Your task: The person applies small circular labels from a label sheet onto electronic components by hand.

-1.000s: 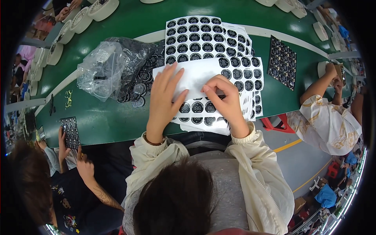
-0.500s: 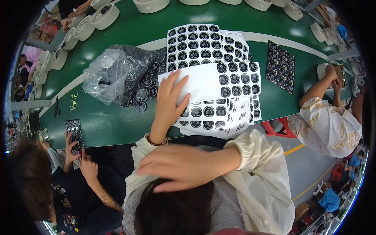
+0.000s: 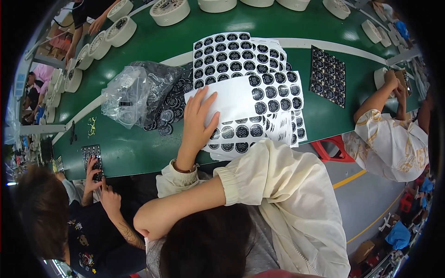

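Note:
My left hand lies flat on the sticker sheet, its fingers spread over the blank white part near the left edge. Round black stickers remain on the right part of that sheet. Beneath it is an uneven stack of similar white sheets with rows of round black stickers. My right arm crosses in front of my body, and my right hand is by my left shoulder, away from the table. Its fingers are turned out of sight. Loose round black pieces spill beside a clear plastic bag, left of the stack.
A panel of black circuit boards lies right of the sheets. White round fan-like housings line the far side of the green table. At left a co-worker's hands hold a dark panel; another person works at right.
My right hand has swung further left and down toward my left shoulder. My left hand stays on the sheet. The whole view has shifted slightly.

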{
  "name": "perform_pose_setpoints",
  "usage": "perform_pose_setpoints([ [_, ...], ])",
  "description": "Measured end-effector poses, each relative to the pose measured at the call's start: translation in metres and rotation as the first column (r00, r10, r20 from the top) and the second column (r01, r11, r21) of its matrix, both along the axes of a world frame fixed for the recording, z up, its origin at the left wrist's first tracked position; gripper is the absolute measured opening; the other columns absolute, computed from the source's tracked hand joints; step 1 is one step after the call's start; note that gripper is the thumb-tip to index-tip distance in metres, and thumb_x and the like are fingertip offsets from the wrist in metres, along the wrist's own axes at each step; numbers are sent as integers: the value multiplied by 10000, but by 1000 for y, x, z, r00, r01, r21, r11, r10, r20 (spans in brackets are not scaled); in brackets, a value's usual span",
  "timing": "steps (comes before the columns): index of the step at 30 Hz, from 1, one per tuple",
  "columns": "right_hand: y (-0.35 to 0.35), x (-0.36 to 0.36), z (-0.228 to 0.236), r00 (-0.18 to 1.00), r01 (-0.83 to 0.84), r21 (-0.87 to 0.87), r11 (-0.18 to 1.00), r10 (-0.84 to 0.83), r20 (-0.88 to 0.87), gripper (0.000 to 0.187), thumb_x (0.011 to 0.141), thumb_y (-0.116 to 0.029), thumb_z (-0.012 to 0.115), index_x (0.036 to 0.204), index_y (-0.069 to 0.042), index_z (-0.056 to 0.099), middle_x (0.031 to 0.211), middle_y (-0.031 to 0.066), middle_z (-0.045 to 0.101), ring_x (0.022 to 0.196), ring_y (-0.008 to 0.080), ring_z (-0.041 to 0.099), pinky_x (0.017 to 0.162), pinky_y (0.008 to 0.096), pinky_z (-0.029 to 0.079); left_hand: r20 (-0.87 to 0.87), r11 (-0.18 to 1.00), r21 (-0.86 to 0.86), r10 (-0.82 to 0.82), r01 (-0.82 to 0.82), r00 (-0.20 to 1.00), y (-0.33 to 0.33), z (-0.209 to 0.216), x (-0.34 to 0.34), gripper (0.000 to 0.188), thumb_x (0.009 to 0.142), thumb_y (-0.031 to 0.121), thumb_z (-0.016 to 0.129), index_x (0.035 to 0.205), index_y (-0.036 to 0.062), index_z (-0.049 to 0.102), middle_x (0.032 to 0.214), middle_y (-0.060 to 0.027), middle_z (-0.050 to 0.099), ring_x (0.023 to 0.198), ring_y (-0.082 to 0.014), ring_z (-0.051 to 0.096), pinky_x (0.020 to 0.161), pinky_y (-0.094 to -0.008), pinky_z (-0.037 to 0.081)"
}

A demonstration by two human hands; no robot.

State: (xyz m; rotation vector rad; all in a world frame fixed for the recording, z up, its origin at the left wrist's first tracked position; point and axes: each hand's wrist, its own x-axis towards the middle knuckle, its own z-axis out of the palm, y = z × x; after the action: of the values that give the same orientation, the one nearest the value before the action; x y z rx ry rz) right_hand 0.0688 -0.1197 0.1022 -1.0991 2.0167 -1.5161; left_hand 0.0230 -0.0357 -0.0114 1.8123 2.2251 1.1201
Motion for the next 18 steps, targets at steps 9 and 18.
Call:
perform_pose_setpoints([
  [9,7,49,51,982,145,-709,690,-191,15,154,804,-187,549,817,-34,541,716,120,590,667,289,587,574,376,439,-2,1000,-25,-5,4,1000,-1,2,1,437,827,184,566,1246,81,498,1366,-150,384,1268,-334,351,1040,-478,248],
  [18,71,101,38,980,170,-697,697,-48,191,177,887,-187,504,805,-30,508,732,107,577,666,265,578,582,355,428,-18,999,-42,-24,23,1000,-2,8,0,444,826,175,574,1249,75,486,1364,-158,379,1267,-339,348,1041,-469,250],
])
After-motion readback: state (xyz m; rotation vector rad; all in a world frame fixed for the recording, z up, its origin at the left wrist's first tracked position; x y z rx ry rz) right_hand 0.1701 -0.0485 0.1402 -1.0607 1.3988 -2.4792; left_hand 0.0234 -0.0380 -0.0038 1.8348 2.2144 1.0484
